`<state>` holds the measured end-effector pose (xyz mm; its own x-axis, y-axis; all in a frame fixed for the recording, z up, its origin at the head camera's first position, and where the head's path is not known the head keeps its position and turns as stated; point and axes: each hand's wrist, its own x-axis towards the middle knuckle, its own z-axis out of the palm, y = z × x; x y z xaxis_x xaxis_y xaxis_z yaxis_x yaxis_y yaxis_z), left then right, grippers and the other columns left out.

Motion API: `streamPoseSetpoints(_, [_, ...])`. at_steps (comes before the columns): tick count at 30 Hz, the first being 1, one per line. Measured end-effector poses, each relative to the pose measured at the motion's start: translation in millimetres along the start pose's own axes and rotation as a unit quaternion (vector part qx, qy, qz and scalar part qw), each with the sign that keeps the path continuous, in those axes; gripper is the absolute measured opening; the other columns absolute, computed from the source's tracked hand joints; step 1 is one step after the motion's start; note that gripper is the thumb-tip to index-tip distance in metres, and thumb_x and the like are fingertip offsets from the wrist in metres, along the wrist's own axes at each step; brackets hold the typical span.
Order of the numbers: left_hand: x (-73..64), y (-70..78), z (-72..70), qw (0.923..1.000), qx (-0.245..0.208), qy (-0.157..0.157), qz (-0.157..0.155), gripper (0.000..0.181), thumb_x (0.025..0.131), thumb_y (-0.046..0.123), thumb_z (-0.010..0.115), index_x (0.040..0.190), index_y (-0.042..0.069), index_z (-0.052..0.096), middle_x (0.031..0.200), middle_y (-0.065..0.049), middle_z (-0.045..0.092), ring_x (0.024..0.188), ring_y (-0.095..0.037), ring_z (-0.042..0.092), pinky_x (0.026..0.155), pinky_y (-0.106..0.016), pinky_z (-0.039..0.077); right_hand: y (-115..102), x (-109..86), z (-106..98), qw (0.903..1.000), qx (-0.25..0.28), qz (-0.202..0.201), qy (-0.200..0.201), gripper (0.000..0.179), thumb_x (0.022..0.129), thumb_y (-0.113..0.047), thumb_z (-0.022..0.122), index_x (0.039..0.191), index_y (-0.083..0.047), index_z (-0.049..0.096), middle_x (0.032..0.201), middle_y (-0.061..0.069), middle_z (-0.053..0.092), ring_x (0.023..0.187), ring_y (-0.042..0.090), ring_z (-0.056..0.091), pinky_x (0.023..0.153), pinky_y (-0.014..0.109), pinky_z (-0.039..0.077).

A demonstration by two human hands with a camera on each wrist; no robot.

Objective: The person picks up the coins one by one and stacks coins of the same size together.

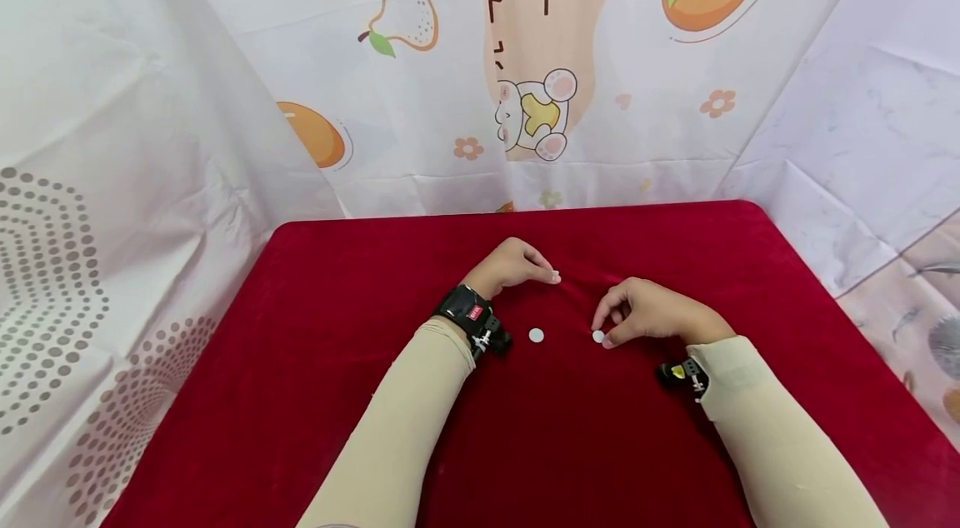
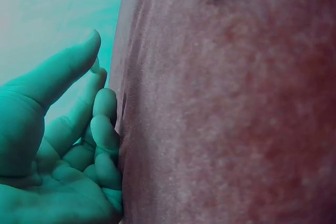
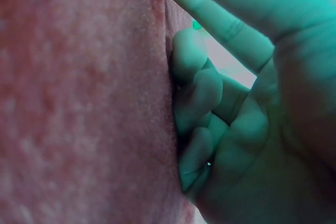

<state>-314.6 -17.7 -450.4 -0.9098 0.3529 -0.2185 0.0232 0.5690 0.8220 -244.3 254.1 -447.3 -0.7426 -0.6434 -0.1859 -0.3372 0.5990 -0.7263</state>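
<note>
My left hand (image 1: 512,264) pinches a small white disc (image 1: 556,276) between thumb and fingertip, over the far middle of the red cloth. In the left wrist view that held disc (image 2: 95,66) shows as a thin edge between thumb and finger, the other fingers curled below. To the right, my right hand (image 1: 651,310) has thumb and index finger at either side of a second white disc (image 1: 597,336), pinching it low at the cloth. The right wrist view cuts off those fingertips. Between the two forearms a third white disc (image 1: 536,335) lies flat on the cloth.
A red cloth (image 1: 337,361) covers the table. Its far edge meets a white printed curtain (image 1: 420,120) with fruit and a cartoon animal. More white sheeting hangs at the left and right. Each wrist wears a small black camera (image 1: 501,340).
</note>
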Motion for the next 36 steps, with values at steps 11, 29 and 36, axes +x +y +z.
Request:
streamPoseSetpoints(11, [-0.5, -1.9, 1.1, 0.9989, -0.038, 0.023, 0.017, 0.017, 0.078, 0.033, 0.092, 0.084, 0.019, 0.083, 0.097, 0.004, 0.074, 0.094, -0.018, 0.061, 0.075, -0.031, 0.049, 2.4, 1.0, 0.0, 1.0, 0.001, 0.0, -0.004, 0.018, 0.078, -0.025, 0.091, 0.092, -0.029, 0.081, 0.071, 0.0, 0.062, 0.065, 0.014, 0.055, 0.055, 0.024, 0.046])
streamPoseSetpoints(29, [-34.4, 13.1, -1.6, 0.996, 0.064, 0.055, 0.028, 0.015, 0.08, 0.029, 0.092, 0.077, 0.024, 0.078, 0.079, 0.005, 0.071, 0.08, -0.015, 0.062, 0.066, -0.029, 0.049, 1.0, 0.5, -3.1, 1.0, -0.004, 0.005, -0.005, 0.017, 0.078, -0.026, 0.092, 0.09, -0.027, 0.08, 0.072, 0.0, 0.061, 0.066, 0.014, 0.056, 0.057, 0.025, 0.047])
streamPoseSetpoints(36, [-43.6, 16.3, -1.8, 0.9943, 0.077, 0.063, 0.037, 0.016, 0.08, 0.028, 0.092, 0.076, 0.025, 0.077, 0.076, 0.005, 0.07, 0.077, -0.015, 0.062, 0.066, -0.03, 0.049, 1.8, 2.1, -1.7, 0.9998, -0.001, 0.021, -0.008, 0.022, 0.076, -0.027, 0.093, 0.081, -0.019, 0.073, 0.071, 0.0, 0.058, 0.068, 0.015, 0.053, 0.06, 0.025, 0.046])
